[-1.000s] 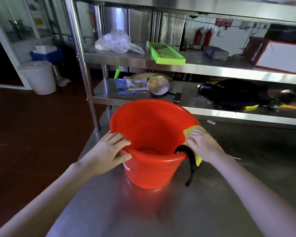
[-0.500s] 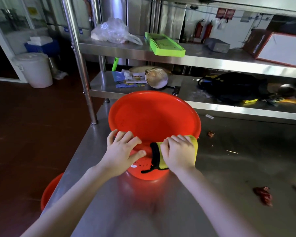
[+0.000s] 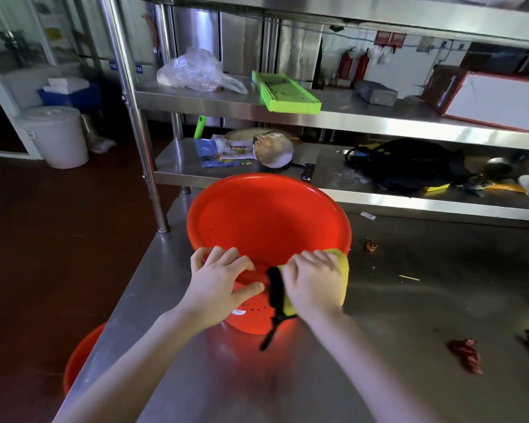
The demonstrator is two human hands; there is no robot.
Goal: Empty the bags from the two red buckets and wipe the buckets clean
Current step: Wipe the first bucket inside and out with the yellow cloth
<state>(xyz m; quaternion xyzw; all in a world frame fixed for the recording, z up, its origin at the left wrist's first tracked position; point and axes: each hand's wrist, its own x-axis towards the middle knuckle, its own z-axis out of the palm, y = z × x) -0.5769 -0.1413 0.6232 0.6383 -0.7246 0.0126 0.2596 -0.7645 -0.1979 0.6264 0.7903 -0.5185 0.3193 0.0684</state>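
Right hand point(image 3: 313, 285) clamps yellow cloth point(image 3: 344, 268) over red bucket point(image 3: 266, 221) rim; left hand point(image 3: 217, 282) grips rim: brace, wipe all round.

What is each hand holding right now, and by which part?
The left hand grips the red bucket by its near rim, fingers curled over the edge. The right hand holds the yellow cloth draped over that rim.

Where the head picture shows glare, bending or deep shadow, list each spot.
Head view: glare streaks the front edge of the middle shelf; the red bucket casts a red glow on the steel table below it; the wide lens bows the shelf post; the floor and the second bucket at left lie in deep shadow; the yellow cloth looks sharp.
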